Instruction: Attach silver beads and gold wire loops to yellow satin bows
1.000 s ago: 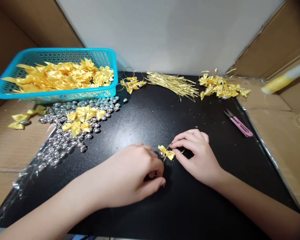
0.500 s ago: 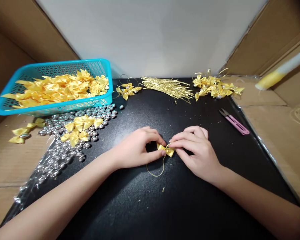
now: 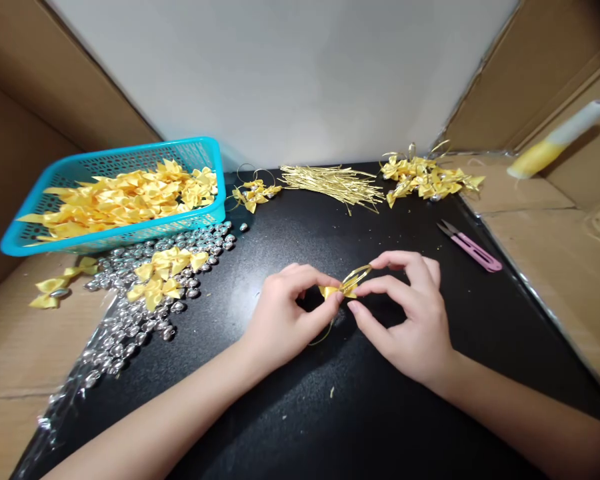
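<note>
Over the black table, my left hand [image 3: 295, 307] pinches a yellow ribbon bow [image 3: 329, 292] between thumb and index finger. A folded loop of shiny gold cord [image 3: 356, 274] rises from the bow's middle toward the right. My right hand [image 3: 405, 307] is at the bow's right side, its index fingertip on the far end of the loop and its middle finger and thumb close to the right wing. Exactly where those fingers grip is partly hidden. A thin gold elastic loop [image 3: 323, 339] hangs below the bow, mostly behind my left thumb.
At left stands a turquoise basket [image 3: 10, 235] of yellow bows, with silver beads [image 3: 125, 333] and loose bows [image 3: 155, 291] before it. Along the back lie a few finished bows [image 3: 254, 193], gold cord strips [image 3: 330, 185] and a bow pile [image 3: 425, 177]. Pink thread snips [image 3: 473, 250] lie right.
My right index finger has lifted up and right, and the gold cord now stands out as a raised loop. My left hand keeps its pinch on the bow. The camera view has shifted slightly.
</note>
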`<action>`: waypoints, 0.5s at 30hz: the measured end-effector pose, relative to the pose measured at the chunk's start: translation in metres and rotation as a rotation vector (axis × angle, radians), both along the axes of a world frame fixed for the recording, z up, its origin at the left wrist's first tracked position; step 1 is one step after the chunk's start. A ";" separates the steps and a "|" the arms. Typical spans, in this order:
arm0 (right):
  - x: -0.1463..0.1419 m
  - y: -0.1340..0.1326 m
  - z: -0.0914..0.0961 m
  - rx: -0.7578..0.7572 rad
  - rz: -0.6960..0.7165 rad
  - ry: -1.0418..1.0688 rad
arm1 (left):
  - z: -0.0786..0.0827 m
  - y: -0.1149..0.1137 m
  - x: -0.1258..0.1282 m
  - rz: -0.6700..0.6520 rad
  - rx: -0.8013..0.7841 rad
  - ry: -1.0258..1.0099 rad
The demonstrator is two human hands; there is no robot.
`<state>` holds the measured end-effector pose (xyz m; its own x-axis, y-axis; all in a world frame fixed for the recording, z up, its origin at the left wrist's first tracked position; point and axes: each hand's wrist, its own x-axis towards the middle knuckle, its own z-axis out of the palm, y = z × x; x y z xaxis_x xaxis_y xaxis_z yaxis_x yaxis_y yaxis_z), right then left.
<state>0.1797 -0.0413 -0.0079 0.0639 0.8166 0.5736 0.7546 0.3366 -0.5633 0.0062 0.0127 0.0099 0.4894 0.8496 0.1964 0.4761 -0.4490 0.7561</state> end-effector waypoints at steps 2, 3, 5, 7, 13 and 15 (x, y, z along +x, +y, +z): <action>-0.003 -0.002 -0.001 -0.006 -0.034 0.016 | -0.001 -0.005 0.002 0.034 0.008 -0.029; -0.004 -0.004 -0.001 -0.022 -0.046 0.025 | -0.001 -0.007 0.003 0.057 -0.005 -0.045; -0.006 -0.007 -0.003 -0.088 -0.037 0.052 | -0.003 -0.010 0.005 0.106 -0.073 -0.100; -0.008 -0.009 -0.005 -0.172 -0.001 0.078 | -0.005 -0.012 0.007 0.145 -0.196 -0.199; -0.013 -0.008 -0.009 -0.321 0.039 0.136 | -0.012 -0.013 0.011 0.135 -0.500 -0.552; -0.014 -0.007 -0.009 -0.356 0.058 0.168 | -0.013 -0.013 0.012 0.127 -0.514 -0.579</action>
